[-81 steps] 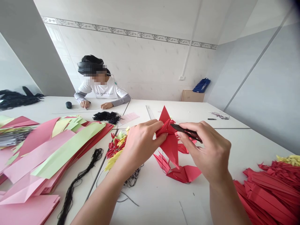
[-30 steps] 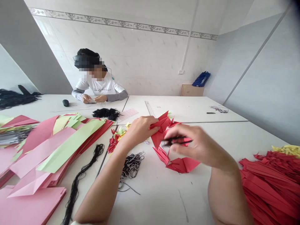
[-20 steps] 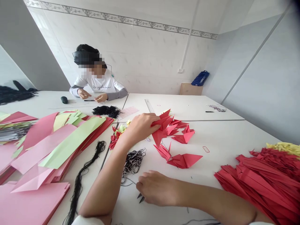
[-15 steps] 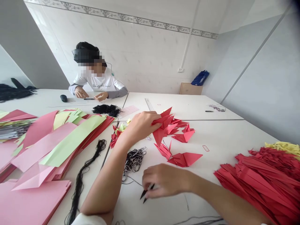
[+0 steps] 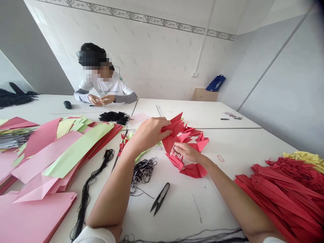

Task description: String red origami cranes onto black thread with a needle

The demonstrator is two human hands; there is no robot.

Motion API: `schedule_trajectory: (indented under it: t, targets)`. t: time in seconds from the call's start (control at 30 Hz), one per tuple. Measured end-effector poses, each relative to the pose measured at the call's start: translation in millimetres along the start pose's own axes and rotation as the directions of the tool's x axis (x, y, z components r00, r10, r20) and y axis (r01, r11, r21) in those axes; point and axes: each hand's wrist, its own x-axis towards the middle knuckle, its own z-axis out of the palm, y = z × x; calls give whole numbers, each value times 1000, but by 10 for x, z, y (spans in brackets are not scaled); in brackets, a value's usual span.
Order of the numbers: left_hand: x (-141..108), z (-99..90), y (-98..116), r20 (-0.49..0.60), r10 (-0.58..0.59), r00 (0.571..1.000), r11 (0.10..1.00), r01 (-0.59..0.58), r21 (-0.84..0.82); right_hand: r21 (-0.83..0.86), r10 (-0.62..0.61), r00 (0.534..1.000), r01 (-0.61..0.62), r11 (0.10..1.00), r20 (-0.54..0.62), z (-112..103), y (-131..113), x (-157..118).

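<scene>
My left hand is closed on a folded red paper piece, held above the table. Just right of its lower part, my right hand has its fingers pinched together; what lies between them is too small to make out. More folded red paper pieces are on the table beneath and behind my hands. Black thread snips lie on the table below my hands, with a thin needle-like piece to their right. A tangle of black cord sits left of the right hand.
Stacked pink and green paper and a black thread bundle lie at left. Folded red strips are heaped at right, yellow ones behind. Across the table, a person sits near a ruler.
My right hand has let go of the snips, which now lie on the table, and has moved up to the red paper. The person's hands across the table have come together.
</scene>
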Motion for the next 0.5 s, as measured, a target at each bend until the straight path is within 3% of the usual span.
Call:
schedule_trajectory:
  t: [0.13, 0.23, 0.37, 0.5]
  targets:
    - [-6, -37, -3, -12, -26, 1000, 1000, 26, 12, 26, -3, 984, 8, 1000, -181, -318, -109, -55]
    - [-7, -47, -33, -14, -67, 998, 998, 67, 14, 87, -51, 936, 87, 992, -347, -628, -370, -164]
    - [0, -36, -101, -9, -116, 993, 993, 116, 13, 180, -240, 763, 422, 888, -601, -869, -826, -411]
    - [19, -9, -172, 19, -143, 990, 990, 142, 24, 55, -345, 567, 570, 820, -748, -903, -1136, -677]
